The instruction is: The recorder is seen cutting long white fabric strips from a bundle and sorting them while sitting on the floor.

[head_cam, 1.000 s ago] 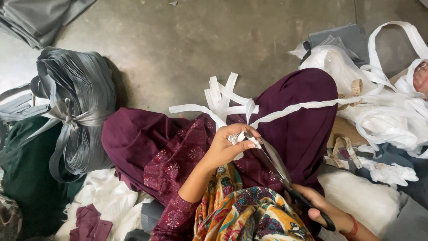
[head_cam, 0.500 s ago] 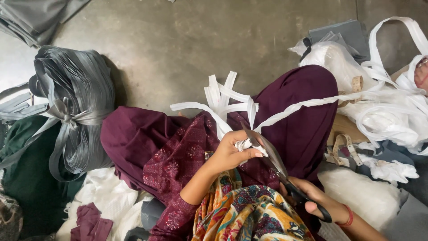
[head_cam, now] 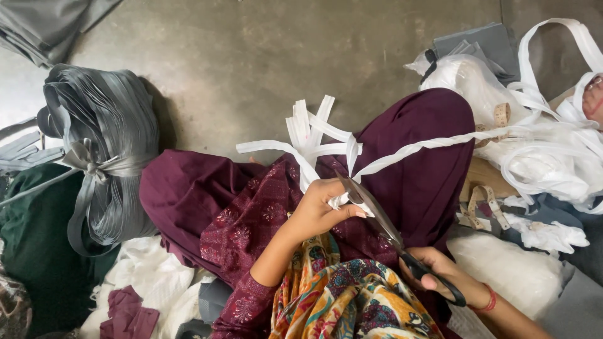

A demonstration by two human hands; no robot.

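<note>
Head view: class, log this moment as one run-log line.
left hand: pinches white strip | right hand: holds scissors | blades: at strip

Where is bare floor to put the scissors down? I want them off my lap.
Bare concrete floor lies ahead, between the grey strap bundle and the white strip heap, beyond the cut white strips. The sides are crowded: cloth piles at left, bags and tape at right.

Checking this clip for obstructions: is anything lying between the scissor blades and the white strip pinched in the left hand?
Nothing visible. The left hand pinches the white strip right at the blades of the scissors, which the right hand holds by the black handles. The cut strips lie beyond, on the maroon fabric.
</note>
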